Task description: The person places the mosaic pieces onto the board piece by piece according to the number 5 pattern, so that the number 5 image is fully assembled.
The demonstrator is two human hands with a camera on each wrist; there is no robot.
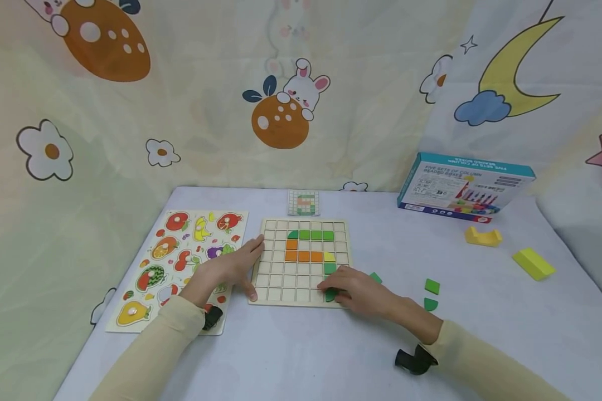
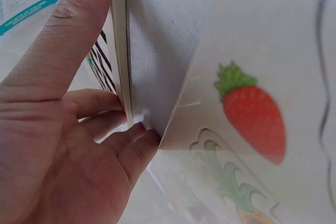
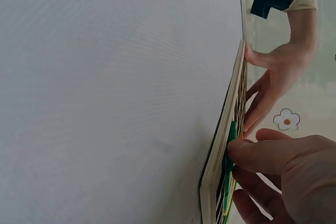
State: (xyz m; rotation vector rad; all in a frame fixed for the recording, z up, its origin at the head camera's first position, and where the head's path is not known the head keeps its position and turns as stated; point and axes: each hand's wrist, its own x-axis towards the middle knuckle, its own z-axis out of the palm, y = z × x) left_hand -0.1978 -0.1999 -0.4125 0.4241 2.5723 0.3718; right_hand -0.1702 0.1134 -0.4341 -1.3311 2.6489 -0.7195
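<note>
A wooden grid board (image 1: 276, 278) lies on the table with green, orange and yellow tiles set in several of its squares. My left hand (image 1: 229, 271) steadies the board's left side, thumb at the near corner and fingers spread along the edge. At the near right of the grid, my right hand (image 1: 363, 292) pinches a green tile with a rounded corner (image 1: 330, 295) between thumb and fingers. In the right wrist view the thumb (image 3: 247, 153) presses on green at the board's surface. The hand partly covers the right column.
A fruit puzzle board (image 1: 147, 301) lies left, under the left forearm. Behind the grid is a small pattern card (image 1: 303, 203). Loose green tiles (image 1: 432, 286) lie right of the right hand. Farther right are yellow blocks (image 1: 533, 264) and a cardboard box (image 1: 466, 186).
</note>
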